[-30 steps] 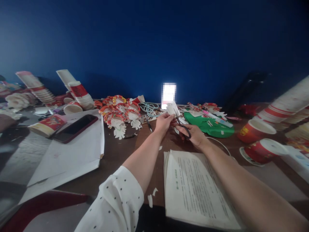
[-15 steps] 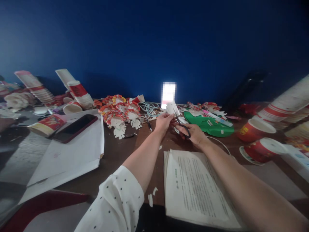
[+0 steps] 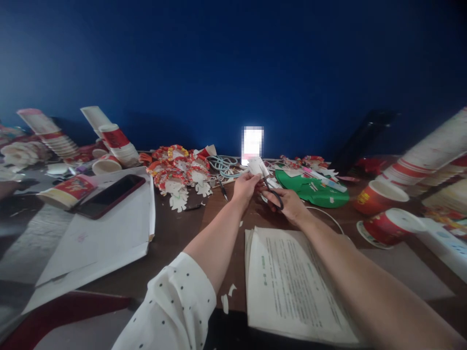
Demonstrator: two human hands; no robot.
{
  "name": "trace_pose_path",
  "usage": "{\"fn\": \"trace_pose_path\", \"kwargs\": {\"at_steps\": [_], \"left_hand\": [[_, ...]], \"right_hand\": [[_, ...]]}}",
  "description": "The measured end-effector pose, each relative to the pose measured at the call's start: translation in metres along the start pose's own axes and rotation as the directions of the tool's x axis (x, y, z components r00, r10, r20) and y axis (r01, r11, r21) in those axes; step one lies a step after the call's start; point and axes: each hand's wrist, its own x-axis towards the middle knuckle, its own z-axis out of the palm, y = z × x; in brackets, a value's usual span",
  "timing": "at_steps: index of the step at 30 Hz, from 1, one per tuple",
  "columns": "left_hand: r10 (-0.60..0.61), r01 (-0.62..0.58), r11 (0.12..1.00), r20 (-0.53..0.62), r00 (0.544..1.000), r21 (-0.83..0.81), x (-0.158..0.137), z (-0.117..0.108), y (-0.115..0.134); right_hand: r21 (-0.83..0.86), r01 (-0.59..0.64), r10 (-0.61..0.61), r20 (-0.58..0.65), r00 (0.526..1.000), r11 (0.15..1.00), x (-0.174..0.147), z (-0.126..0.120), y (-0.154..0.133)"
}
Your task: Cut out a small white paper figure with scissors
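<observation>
As the left hand (image 3: 247,186) pinches a white paper piece (image 3: 257,166) beyond the printed off-white booklet (image 3: 292,287), the right hand (image 3: 287,203) grips black-handled scissors (image 3: 278,196); cutting seems unfinished, thin white scraps (image 3: 225,304) lying left of the booklet.

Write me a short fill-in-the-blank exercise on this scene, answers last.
The scissors are held in the ____ hand.
The small piece pinched by the left hand is coloured ____.
The phone lies to the ____ of the printed pages.
The sleeve is white with dark ____.
Missing words: right; white; left; dots.
</observation>
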Motion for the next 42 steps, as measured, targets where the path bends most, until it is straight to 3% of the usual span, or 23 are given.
{"fn": "trace_pose_path", "kwargs": {"at_steps": [10, 22, 33, 42], "left_hand": [[0.016, -0.016, 1.0, 0.02, 1.0, -0.023, -0.008, 0.004, 0.003], [0.018, -0.018, 1.0, 0.029, 0.999, 0.01, -0.01, 0.005, 0.005], [-0.002, 0.001, 1.0, 0.049, 0.999, 0.013, -0.007, 0.003, 0.005], [0.002, -0.003, 1.0, 0.04, 0.999, 0.02, -0.005, 0.003, 0.003]], "right_hand": [[0.004, -0.019, 0.019, -0.019, 1.0, 1.0, -0.007, 0.003, -0.009], [0.069, -0.03, 0.028, 0.038, 0.999, 0.997, 0.002, -0.004, 0.008], [-0.068, 0.025, -0.021, 0.067, 0.998, 0.997, -0.002, -0.01, -0.007], [-0.057, 0.038, -0.036, 0.04, 0.999, 0.998, -0.001, -0.009, -0.006]]}}
